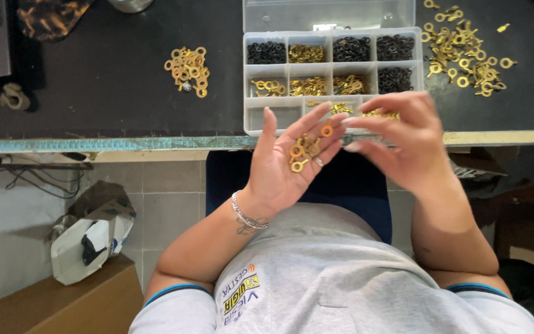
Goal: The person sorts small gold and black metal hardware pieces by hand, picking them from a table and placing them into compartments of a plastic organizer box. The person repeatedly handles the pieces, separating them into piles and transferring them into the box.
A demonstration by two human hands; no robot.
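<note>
Between your two hands, just above your lap, your left hand [292, 167] is turned palm up and open, with the fingers spread, and a small heap of gold ring terminals [304, 150] lies on the palm and on the base of the fingers. One of these rings sits higher, near the fingertips. Your right hand [403, 139] is just beside it, with the fingers bent and the fingertips [348, 122] reaching toward the rings; I cannot tell if it already pinches one. On your left wrist there is a silver bracelet [247, 215]. Directly beyond both hands, on the dark table [106, 93], stands a clear plastic organizer box [267, 114] with many compartments; some hold black rings, some hold gold pieces, and the compartment nearest to your left hand looks empty. Its lid is open and lies back. Beyond your right hand a loose pile of gold terminals [465, 55] is spread on the table, and well apart from your left hand, further left, there is a smaller gold pile [188, 69].
</note>
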